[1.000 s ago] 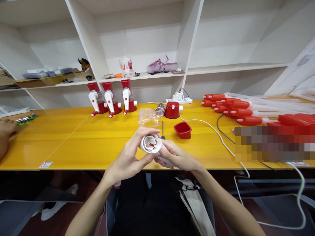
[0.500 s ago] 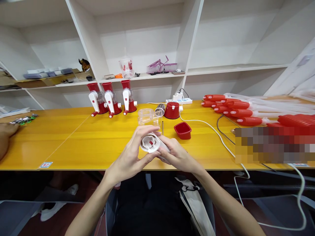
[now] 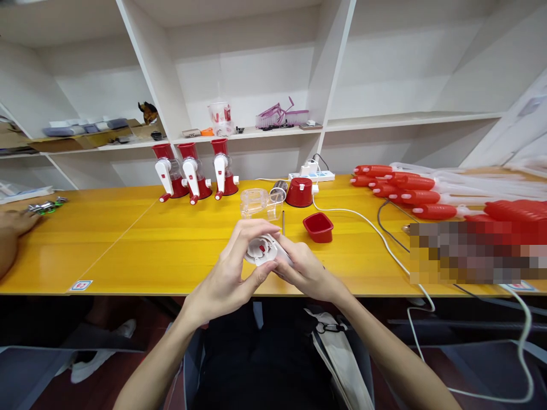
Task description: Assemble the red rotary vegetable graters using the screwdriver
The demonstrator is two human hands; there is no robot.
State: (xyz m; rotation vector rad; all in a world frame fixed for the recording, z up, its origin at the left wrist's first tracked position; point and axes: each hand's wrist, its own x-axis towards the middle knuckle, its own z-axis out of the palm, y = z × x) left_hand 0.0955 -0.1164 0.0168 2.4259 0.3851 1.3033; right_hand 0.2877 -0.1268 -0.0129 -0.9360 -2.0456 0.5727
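Observation:
Both my hands hold a white plastic crank handle (image 3: 261, 250) above the table's front part, its round hollow end turned up toward me. A bit of red shows inside that hollow. My left hand (image 3: 233, 270) curls around the round end, thumb at its lower rim. My right hand (image 3: 310, 270) grips the arm of the handle, most of which its fingers hide. Just beyond lie a clear plastic grater housing (image 3: 256, 204), a metal grater drum (image 3: 280, 188), a thin metal rod (image 3: 282, 223), a red base (image 3: 299, 192) and a red square hopper (image 3: 318, 226).
Several assembled red-and-white rotary graters (image 3: 220, 171) stand at the back left. A power strip (image 3: 311, 175) with a white cable (image 3: 363, 215) lies behind. Red-handled whitish utensils (image 3: 421, 196) are piled at right. Another person's hand (image 3: 12, 228) rests at far left near small metal parts (image 3: 45, 206).
My hands still hold the crank handle; its round end has tilted slightly and my left thumb has shifted a little on the rim. The other person's hand at far left has moved slightly toward the metal parts.

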